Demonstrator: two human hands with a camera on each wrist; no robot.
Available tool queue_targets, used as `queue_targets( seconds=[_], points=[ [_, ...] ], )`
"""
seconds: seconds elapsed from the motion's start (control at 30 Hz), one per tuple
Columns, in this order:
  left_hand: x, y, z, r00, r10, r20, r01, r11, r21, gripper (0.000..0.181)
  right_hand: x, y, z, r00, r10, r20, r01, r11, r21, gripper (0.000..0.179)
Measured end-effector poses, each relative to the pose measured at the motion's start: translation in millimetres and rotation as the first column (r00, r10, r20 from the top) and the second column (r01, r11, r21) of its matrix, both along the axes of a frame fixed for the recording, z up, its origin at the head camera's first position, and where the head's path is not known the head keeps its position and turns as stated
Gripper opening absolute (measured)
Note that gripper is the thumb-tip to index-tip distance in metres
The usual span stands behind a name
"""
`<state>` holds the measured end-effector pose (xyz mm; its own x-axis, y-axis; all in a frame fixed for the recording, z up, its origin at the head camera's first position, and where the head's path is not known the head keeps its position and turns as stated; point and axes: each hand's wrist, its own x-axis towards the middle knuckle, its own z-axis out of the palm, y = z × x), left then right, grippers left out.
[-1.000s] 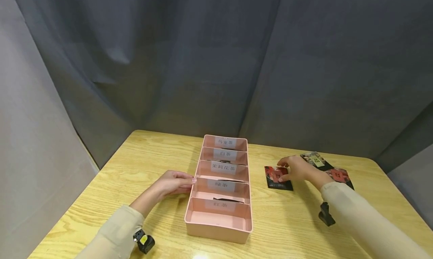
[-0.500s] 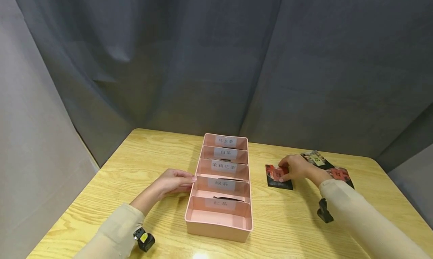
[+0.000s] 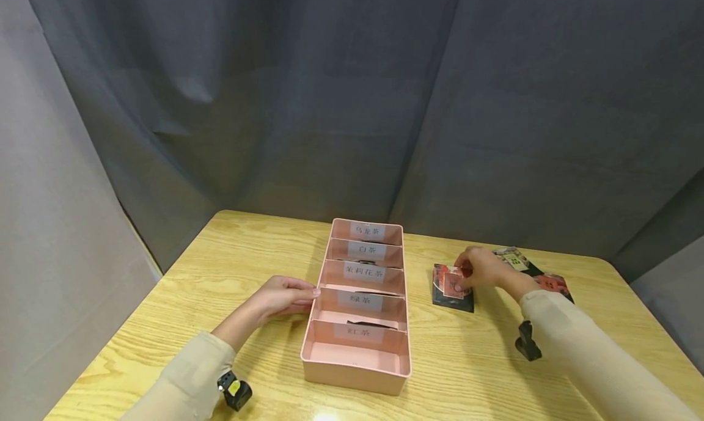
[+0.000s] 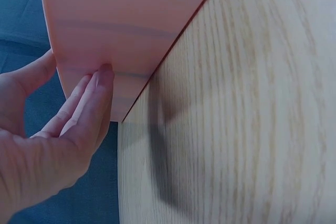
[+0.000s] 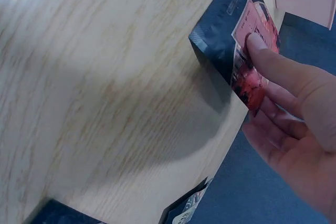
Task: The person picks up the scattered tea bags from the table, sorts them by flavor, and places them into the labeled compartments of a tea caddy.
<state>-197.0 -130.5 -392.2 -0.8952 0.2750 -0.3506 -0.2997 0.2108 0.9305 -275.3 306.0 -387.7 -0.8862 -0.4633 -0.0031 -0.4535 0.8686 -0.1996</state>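
Note:
A pink divided box (image 3: pixel 354 375) with paper labels in Chinese characters naming teas stands on the table in the head view. My left hand (image 3: pixel 286 296) touches its left side; in the left wrist view straight fingers (image 4: pixel 86 103) lie against the outer wall and the thumb meets the rim. To the box's right, my right hand (image 3: pixel 480 268) pinches a black and red tea sachet (image 3: pixel 452 292). The right wrist view shows the thumb on the printed face of this sachet (image 5: pixel 218 32), which is tilted with one edge raised off the table; the fingers are behind it.
Farther right lie a black sachet with a yellow label (image 3: pixel 517 261) and another with a red label (image 3: pixel 554 284), partly behind the right forearm. Dark slivers of packets (image 3: pixel 371 324) show in some compartments. A dark curtain (image 3: pixel 308 103) hangs behind the wooden table (image 3: pixel 242 250).
The right hand has drawn up slightly and now pinches the sachet, whose far edge has lifted and tilted. The left hand and the box have stayed put.

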Motion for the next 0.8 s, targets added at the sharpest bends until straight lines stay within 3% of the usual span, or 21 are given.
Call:
queue_targets(
  seconds=[0.43, 0.8],
  points=[
    [1.3, 0.0, 2.2, 1.0, -0.01, -0.007, 0.01, 1.0, 0.007, 0.043, 1.2, 2, 11.7, 0.999, 0.003, 0.041, 0.0, 0.996, -0.085, 0.023],
    [0.6, 0.4, 0.4, 1.0, -0.002, 0.0, 0.002, 1.0, 0.004, 0.042, 12.3, 1, 25.8, 0.997, 0.035, 0.075, -0.025, 0.99, -0.137, 0.015]
  ],
)
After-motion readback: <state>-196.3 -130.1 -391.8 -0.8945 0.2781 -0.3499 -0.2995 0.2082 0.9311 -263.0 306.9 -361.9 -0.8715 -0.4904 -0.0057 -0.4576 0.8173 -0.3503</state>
